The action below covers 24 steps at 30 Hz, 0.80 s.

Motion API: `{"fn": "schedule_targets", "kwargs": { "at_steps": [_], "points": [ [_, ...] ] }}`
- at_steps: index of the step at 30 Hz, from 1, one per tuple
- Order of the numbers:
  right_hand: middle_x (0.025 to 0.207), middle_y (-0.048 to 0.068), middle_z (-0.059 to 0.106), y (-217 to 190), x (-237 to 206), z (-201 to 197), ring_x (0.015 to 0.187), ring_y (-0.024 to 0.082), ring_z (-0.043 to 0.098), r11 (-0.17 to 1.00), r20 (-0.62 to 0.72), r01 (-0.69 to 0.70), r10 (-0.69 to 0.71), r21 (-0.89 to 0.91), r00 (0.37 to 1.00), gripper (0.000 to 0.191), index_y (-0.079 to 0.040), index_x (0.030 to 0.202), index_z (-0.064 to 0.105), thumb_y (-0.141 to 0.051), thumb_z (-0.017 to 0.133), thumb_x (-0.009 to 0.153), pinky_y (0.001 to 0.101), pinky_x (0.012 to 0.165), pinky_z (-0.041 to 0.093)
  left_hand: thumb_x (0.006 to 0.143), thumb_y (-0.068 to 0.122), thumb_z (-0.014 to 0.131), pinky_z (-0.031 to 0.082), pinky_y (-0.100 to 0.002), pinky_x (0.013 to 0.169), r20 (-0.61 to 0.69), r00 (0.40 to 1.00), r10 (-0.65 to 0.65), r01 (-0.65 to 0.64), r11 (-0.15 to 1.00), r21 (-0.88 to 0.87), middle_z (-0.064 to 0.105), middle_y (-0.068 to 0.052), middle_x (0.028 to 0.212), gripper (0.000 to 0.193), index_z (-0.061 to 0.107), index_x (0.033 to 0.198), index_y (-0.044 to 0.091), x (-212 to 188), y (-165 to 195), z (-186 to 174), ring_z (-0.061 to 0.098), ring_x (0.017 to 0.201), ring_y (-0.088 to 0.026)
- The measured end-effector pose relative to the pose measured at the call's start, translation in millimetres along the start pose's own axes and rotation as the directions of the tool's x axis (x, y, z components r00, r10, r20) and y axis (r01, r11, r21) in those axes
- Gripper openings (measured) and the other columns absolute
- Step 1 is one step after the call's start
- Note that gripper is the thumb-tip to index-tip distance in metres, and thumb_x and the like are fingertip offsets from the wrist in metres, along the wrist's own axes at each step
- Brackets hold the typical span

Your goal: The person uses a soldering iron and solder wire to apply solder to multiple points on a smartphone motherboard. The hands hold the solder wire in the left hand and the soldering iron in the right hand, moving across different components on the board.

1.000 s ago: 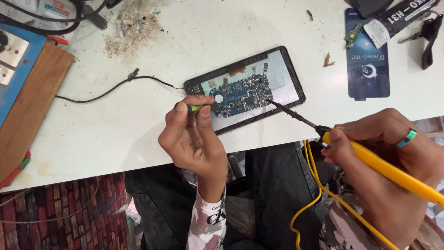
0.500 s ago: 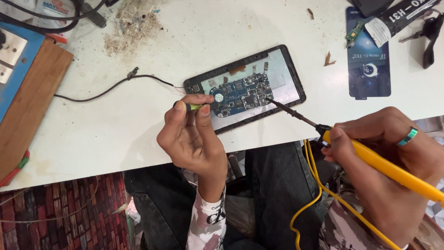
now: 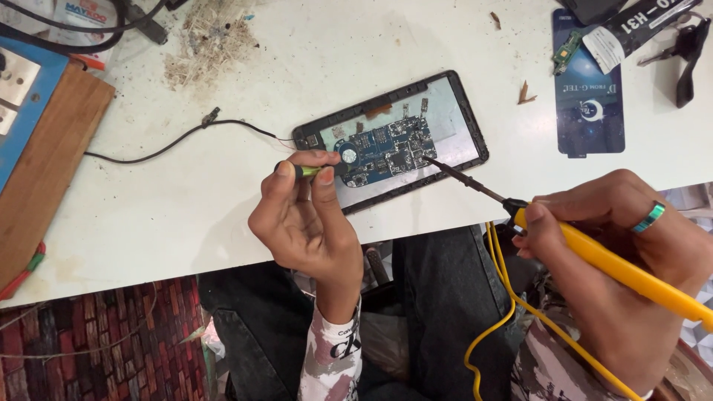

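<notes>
Left hand: your left hand [image 3: 308,223] is curled, its thumb and fingertips pinched on a small green-and-black tool [image 3: 310,170], which lies nearly level and points right at the open device.
Right hand: your right hand [image 3: 624,245] is closed around the yellow handle of a soldering iron [image 3: 616,269], in a pen-like grip; a blue-green ring [image 3: 648,217] sits on one finger.
Iron tip: the dark metal shaft runs up and to the left from the handle, and its point meets the right edge of the circuit board [image 3: 386,148].
Device: the opened tablet [image 3: 391,137] lies flat and slightly tilted on the white table [image 3: 186,200], near its front edge, between your two hands; the blue board sits inside its black frame.
Round part: a pale disc [image 3: 347,154] lies at the left end of the board, just beside the small tool's tip.
Black wire: a thin black wire [image 3: 171,145] runs across the table from the left to the tablet's left corner.
Yellow cord: the yellow cord [image 3: 499,312] hangs from the iron and loops down over your lap.
Surroundings: a dark blue card [image 3: 590,111] lies at upper right, a wooden board [image 3: 44,163] at far left, and a heap of pale scraps [image 3: 208,41] at the top.
</notes>
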State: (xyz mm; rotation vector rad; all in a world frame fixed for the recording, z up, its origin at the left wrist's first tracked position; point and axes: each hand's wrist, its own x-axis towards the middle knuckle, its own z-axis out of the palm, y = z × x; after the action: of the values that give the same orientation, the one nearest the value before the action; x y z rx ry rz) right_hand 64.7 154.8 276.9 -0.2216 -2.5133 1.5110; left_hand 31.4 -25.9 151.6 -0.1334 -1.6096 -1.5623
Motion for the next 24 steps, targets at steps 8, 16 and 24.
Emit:
{"fn": "schedule_targets", "kwargs": {
  "at_steps": [8,16,24],
  "points": [
    [0.082,0.012,0.07,0.3,-0.3,0.9,0.07,0.013,0.069,1.0,0.001,-0.025,0.025,0.0,1.0,0.011,0.005,0.09,0.062,0.003,0.072,0.095,0.0224,0.068,0.058,0.113,-0.014,0.055,0.063,-0.036,0.097,0.007,1.0,0.009,-0.009,1.0,0.0,0.06,-0.017,0.118,0.041,0.041,0.145,0.009,-3.2,-2.1,-1.8,0.067,0.108,-0.023],
    [0.082,0.012,0.069,2.6,-1.8,1.0,0.07,0.013,0.069,1.0,0.007,-0.011,0.011,0.015,1.0,0.011,0.005,0.09,0.062,0.003,0.071,0.096,0.0225,0.068,0.057,0.114,-0.014,0.055,0.064,-0.035,0.097,0.006,1.0,0.01,-0.01,1.0,0.011,0.06,-0.018,0.117,0.039,0.04,0.142,0.008,-4.1,-2.7,-1.4,0.067,0.107,-0.023],
    [0.08,0.012,0.07,0.8,-2.9,0.4,0.068,0.013,0.069,0.999,0.018,-0.045,0.045,-0.01,0.999,0.011,0.005,0.089,0.062,0.003,0.071,0.094,0.0223,0.067,0.057,0.114,-0.014,0.055,0.064,-0.035,0.097,0.001,1.0,0.003,-0.003,1.0,0.012,0.06,-0.018,0.117,0.038,0.04,0.142,0.008,-2.0,-1.0,-3.8,0.067,0.107,-0.023]
  ]
}}
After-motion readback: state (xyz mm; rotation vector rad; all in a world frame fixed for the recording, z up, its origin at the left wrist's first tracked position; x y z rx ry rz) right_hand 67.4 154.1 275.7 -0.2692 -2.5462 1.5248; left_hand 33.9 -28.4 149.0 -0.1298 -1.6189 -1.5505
